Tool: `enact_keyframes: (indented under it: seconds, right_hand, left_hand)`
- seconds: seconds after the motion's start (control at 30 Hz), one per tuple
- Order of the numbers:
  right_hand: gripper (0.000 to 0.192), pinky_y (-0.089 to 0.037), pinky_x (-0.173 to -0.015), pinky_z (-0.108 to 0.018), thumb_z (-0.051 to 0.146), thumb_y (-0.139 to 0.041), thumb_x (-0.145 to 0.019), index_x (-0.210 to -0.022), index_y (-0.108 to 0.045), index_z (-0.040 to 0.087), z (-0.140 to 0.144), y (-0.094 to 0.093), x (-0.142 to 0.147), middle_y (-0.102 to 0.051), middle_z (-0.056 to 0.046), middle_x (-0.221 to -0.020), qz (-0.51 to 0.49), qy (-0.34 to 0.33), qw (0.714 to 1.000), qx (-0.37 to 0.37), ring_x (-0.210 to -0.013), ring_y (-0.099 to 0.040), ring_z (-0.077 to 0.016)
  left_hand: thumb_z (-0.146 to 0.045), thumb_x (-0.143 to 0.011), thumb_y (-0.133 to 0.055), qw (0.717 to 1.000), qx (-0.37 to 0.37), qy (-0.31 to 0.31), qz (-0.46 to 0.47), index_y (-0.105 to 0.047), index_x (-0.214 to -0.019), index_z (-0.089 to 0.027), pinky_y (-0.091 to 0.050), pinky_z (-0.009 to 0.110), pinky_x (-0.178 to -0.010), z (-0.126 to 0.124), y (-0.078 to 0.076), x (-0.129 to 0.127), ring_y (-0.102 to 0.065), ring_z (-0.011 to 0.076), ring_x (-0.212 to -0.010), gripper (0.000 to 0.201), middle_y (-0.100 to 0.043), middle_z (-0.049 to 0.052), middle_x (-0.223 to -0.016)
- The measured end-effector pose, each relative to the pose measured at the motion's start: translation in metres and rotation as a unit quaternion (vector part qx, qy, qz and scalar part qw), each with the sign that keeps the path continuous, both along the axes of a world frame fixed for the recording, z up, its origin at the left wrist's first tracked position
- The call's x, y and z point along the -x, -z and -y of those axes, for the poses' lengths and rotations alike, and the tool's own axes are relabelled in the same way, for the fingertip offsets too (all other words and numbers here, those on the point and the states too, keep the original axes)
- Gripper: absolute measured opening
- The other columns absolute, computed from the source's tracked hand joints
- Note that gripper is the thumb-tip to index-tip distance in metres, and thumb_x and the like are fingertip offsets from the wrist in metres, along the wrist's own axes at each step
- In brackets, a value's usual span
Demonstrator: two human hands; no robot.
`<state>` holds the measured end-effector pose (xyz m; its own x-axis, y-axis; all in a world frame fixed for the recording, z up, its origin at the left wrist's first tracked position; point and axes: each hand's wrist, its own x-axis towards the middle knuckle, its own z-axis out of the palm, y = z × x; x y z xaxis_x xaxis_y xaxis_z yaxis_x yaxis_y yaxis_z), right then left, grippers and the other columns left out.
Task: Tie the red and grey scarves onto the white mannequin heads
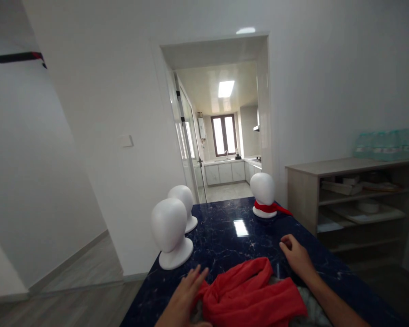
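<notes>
A bunched red scarf [245, 293] lies on the near end of the dark blue marbled table [221, 243], with grey fabric [313, 304] partly showing under its right side. My left hand [186, 293] is open at the scarf's left edge, fingers spread; whether it touches the cloth I cannot tell. To the right of the scarf, my right hand [295, 254] is over the table, its fingers curled together and nothing visible in them. Two white mannequin heads stand along the left edge, a near one [170, 227] and a farther one [182, 197]. A third mannequin head [263, 188] at the far right wears a red band [265, 207] around its neck.
An open shelf unit [303, 195] stands right of the table, holding trays and papers, with a pack of water bottles [388, 144] on top. Beyond the table's far end, a doorway leads into a kitchen with white cabinets [225, 173]. A white wall rises on the left.
</notes>
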<state>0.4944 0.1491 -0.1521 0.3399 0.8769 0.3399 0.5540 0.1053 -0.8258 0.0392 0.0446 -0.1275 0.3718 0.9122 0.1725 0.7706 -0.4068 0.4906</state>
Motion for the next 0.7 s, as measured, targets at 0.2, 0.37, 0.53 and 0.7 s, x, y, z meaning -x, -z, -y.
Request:
enact_keyframes:
  seconds: [0.2, 0.37, 0.53, 0.7]
  right_hand:
    - [0.030, -0.049, -0.073, -0.035, 0.051, -0.051, -0.085, -0.095, -0.061, 0.025, 0.004, -0.003, -0.003, -0.072, -0.002, -0.078, 0.003, 0.005, 1.000, 0.002, -0.077, -0.070, -0.0240]
    - [0.030, -0.048, -0.071, -0.034, 0.051, -0.050, -0.085, -0.095, -0.061, 0.025, 0.001, -0.001, -0.008, -0.070, -0.002, -0.077, 0.003, 0.016, 1.000, -0.010, -0.074, -0.068, -0.0233]
    - [0.030, -0.048, -0.072, -0.034, 0.050, -0.051, -0.082, -0.094, -0.062, 0.025, -0.001, -0.004, -0.012, -0.070, -0.002, -0.078, -0.006, 0.056, 0.998, -0.012, -0.077, -0.069, -0.0246]
    - [0.029, -0.047, -0.070, -0.033, 0.050, -0.053, -0.084, -0.097, -0.062, 0.026, 0.003, -0.014, -0.011, -0.071, -0.001, -0.077, -0.011, 0.063, 0.998, -0.007, -0.074, -0.069, -0.0233]
  left_hand:
    - [-0.037, -0.102, -0.061, 0.948, -0.043, 0.300, -0.095, -0.036, -0.154, -0.062, -0.016, 0.080, -0.122, -0.008, -0.011, -0.131, -0.016, 0.0452, -0.160, 0.063, -0.015, -0.003, -0.175]
    - [-0.041, -0.100, -0.064, 0.922, -0.093, 0.360, -0.103, -0.040, -0.156, -0.057, -0.023, 0.082, -0.119, -0.032, 0.014, -0.186, -0.019, 0.0521, -0.158, 0.062, -0.016, -0.003, -0.176]
    - [-0.035, -0.102, -0.056, 0.979, -0.097, 0.134, -0.123, -0.047, -0.156, -0.046, -0.029, 0.074, -0.122, -0.083, 0.022, -0.201, -0.032, 0.0480, -0.155, 0.055, -0.029, 0.002, -0.174]
    - [-0.029, -0.101, -0.059, 0.996, -0.063, -0.041, -0.043, -0.062, -0.146, -0.024, -0.035, 0.070, -0.118, -0.151, -0.011, -0.192, -0.041, 0.0519, -0.147, 0.046, -0.051, 0.014, -0.160]
